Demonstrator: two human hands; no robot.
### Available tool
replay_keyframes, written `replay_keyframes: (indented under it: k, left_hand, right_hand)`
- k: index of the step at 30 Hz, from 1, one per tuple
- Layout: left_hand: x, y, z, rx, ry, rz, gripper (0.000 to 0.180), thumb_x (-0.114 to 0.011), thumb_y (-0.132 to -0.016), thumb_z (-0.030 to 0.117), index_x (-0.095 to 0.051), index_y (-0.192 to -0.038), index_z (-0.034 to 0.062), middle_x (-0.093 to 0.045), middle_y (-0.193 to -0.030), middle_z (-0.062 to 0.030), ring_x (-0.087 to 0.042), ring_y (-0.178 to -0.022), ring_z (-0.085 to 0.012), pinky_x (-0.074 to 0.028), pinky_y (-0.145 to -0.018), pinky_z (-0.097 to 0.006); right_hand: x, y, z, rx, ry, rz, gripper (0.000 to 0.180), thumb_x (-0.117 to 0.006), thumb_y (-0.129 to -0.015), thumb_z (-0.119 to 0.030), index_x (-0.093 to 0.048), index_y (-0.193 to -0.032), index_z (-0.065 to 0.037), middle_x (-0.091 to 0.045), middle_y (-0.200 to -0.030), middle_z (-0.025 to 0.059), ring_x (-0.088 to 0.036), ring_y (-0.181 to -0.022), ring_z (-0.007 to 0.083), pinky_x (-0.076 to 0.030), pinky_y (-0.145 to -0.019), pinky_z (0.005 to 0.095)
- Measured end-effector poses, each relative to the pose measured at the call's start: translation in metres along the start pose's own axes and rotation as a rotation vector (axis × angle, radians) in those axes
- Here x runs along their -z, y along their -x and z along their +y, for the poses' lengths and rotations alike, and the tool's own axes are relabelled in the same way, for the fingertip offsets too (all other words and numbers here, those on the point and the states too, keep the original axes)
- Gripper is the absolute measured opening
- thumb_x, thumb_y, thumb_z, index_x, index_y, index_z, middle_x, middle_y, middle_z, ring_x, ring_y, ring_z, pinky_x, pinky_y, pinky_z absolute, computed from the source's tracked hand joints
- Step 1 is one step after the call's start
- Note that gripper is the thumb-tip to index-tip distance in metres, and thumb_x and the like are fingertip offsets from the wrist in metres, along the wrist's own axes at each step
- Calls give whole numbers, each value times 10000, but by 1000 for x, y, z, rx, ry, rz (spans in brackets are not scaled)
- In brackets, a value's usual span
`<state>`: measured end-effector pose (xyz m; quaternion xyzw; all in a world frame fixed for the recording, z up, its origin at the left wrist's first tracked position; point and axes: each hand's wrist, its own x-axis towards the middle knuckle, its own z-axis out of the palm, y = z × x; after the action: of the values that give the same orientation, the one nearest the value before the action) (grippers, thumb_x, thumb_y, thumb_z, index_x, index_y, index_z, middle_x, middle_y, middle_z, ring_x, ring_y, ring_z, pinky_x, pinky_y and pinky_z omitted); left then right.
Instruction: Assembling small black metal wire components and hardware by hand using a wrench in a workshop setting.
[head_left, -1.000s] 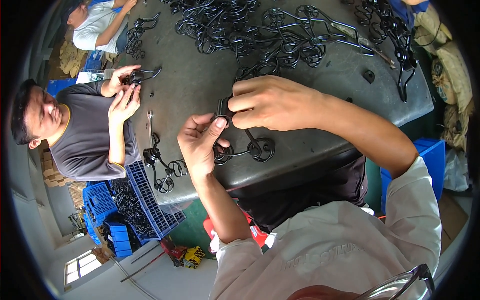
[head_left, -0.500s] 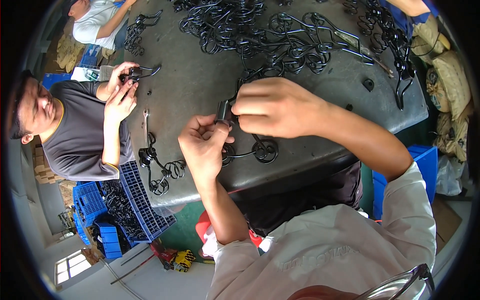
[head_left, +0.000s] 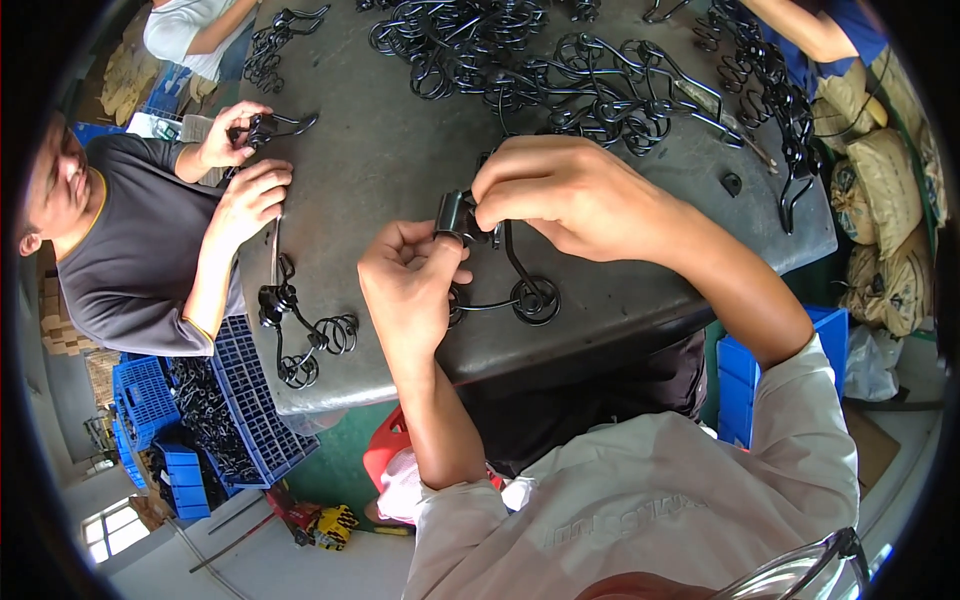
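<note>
My left hand (head_left: 405, 285) is closed around a short black metal bracket (head_left: 454, 214) with a rounded, tube-like body, thumb against its lower end. My right hand (head_left: 580, 195) pinches at the bracket's right side; what lies between its fingertips is hidden. Below the hands a black coiled spring tine (head_left: 536, 300) rests on the table, its bent rod running up toward the bracket. Whether rod and bracket are joined, my fingers keep from view.
A heap of black spring tines (head_left: 450, 45) covers the table's far side. Another tine (head_left: 318, 335) lies near the left edge. At left a co-worker's hand (head_left: 250, 205) is by a wrench (head_left: 276, 250). Blue crates (head_left: 265, 410) stand below the table's left side.
The view has shifted slightly. My right hand has lifted a little from the bracket's side, showing more of the rod. The co-worker's lower hand has moved to the wrench.
</note>
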<state>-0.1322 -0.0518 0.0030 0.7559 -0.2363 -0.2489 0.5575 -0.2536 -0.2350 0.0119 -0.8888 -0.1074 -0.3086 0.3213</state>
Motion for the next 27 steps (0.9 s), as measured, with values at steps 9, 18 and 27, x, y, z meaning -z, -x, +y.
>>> replay_keyframes:
  k: [9,18,27]
  left_hand:
    - [-1,0,-5,11,54,7,109,-655,-941,71,-651,-936,-38,-730,-779,-90,-674,-583,-112,-453,-487,-210]
    - [-7,7,26,-32,-307,145,260,-777,-799,168,-708,-903,-60,-717,-691,-106,-705,-623,-185,-545,-620,-315]
    - [-22,8,36,-105,-590,283,291,-747,-792,241,-746,-898,-30,-738,-725,-163,-744,-692,-331,-589,-723,-406]
  right_hand:
    - [34,-12,-8,-110,-76,-123,268,-641,-714,203,-673,-842,-30,-698,-931,83,-706,-825,248,-555,-689,336]
    - [1,63,-30,-213,-263,167,225,-730,-770,140,-760,-933,-12,-745,-996,144,-735,-915,270,-590,-778,352]
    - [-29,75,-40,-91,-217,292,164,-767,-794,119,-752,-932,31,-739,-1041,156,-734,-932,308,-607,-787,377]
